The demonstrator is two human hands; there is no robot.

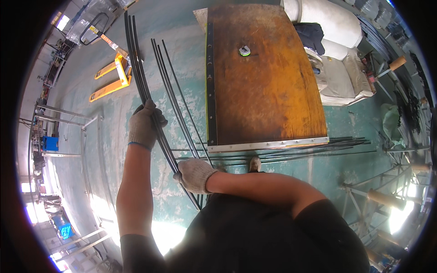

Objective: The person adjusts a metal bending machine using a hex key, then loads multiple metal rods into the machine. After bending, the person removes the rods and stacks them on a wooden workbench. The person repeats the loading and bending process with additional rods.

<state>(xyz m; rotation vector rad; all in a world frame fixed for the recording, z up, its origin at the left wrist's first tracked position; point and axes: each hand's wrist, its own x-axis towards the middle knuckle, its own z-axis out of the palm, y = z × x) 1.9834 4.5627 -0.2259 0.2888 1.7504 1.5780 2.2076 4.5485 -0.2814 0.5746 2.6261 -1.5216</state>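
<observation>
Both my hands wear pale knit work gloves and hold a small bundle of long black rods [137,63]. My left hand [145,123] is closed around the rods near the middle of their length. Lower down, close to my body, my right hand [195,174] grips the same bundle with its fingers wrapped round it. The rods slant from the upper left down toward my waist. Just right of them, more thin black rods [170,88] run the same way. Whether those lie on the floor or lean on something, I cannot tell.
A rust-brown worktable [266,91] with metal edge strips bears a tape measure [244,51]. More black rods [291,157] lie along its near side. A yellow pallet jack [120,77] stands at the far left. White rolls [332,22] and dark cloth [311,37] are at the far right.
</observation>
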